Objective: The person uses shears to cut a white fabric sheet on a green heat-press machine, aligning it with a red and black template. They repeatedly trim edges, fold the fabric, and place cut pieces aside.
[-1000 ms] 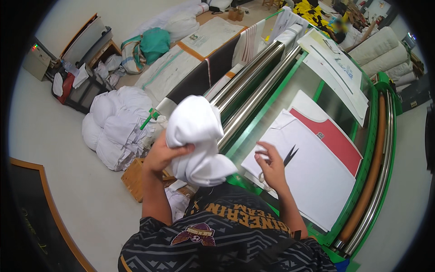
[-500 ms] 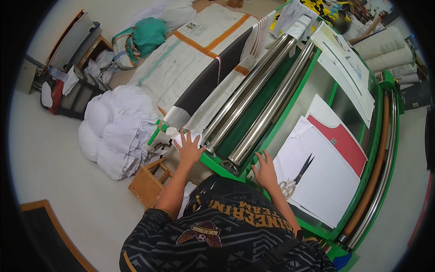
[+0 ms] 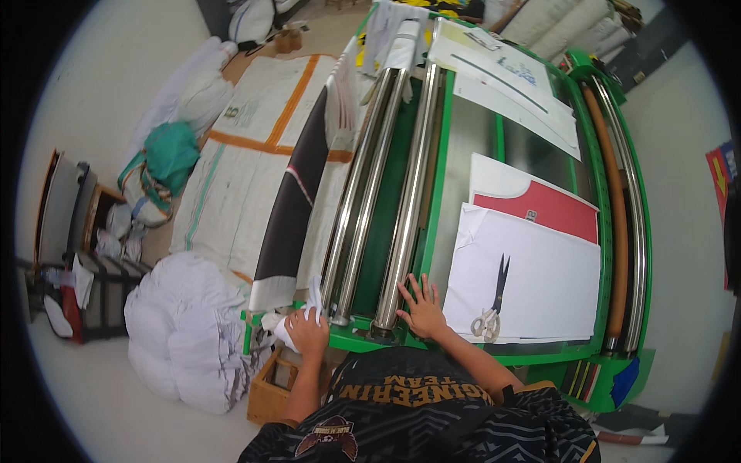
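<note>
My left hand (image 3: 307, 333), fingers curled, grips white cloth (image 3: 313, 297) at the near left end of the green machine's frame (image 3: 355, 338). My right hand (image 3: 421, 307) has its fingers spread, touching near the end of a steel roller (image 3: 405, 255). To its right, black-bladed scissors with pale handles (image 3: 492, 312) lie on white sheets (image 3: 552, 285). Behind these sheets is a red-and-white printed piece (image 3: 559, 216). A dark fabric strip (image 3: 282, 239) hangs along the left of the rollers.
A large white fabric bundle (image 3: 177, 324) and a wooden stool (image 3: 266, 393) are at the near left. Large woven sacks (image 3: 247, 108), teal bags (image 3: 171, 154) and a cluttered rack (image 3: 96, 309) line the left. More paper sheets (image 3: 509, 85) and an orange roller (image 3: 614, 216) are on the machine.
The white cloth bundle came down from mid-air to the frame's end. My left fingers, spread half a second ago, now curl on it. My right hand moved toward the roller. The view has turned.
</note>
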Demonstrator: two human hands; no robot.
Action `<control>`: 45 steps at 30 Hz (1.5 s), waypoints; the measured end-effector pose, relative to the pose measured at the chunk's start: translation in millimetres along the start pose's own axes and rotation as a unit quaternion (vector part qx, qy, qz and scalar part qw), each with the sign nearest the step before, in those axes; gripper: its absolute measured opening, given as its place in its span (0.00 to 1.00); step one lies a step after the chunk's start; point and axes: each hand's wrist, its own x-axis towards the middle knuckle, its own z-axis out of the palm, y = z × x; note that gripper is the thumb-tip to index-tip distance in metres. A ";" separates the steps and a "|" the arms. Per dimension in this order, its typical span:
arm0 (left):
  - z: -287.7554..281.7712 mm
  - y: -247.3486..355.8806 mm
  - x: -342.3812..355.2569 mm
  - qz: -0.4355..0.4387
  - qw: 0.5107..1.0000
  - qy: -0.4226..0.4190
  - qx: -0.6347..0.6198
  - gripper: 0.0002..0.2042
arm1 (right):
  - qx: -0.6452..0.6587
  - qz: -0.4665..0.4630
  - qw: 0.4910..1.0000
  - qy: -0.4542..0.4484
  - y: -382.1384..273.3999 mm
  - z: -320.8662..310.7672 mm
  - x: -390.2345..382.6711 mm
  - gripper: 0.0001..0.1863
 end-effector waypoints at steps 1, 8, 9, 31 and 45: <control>1.1 0.3 0.5 0.002 1.000 0.006 0.002 0.17 | -0.001 0.003 1.000 -0.001 -0.6 -1.2 0.0 0.42; 2.5 0.8 0.1 0.005 1.000 0.013 0.007 0.17 | 0.006 0.002 1.000 0.006 0.9 0.0 -1.3 0.43; 3.1 0.4 0.0 0.006 1.000 0.017 0.008 0.17 | 0.008 0.002 1.000 0.006 0.9 0.4 -1.5 0.43; 4.9 3.8 -6.4 0.020 1.000 0.023 0.005 0.17 | 0.099 -0.047 0.994 0.021 24.6 -12.5 -18.4 0.43; 6.3 15.3 -2.9 -0.015 0.999 0.006 0.049 0.16 | 0.147 0.126 0.967 0.166 77.8 -17.0 -177.2 0.34</control>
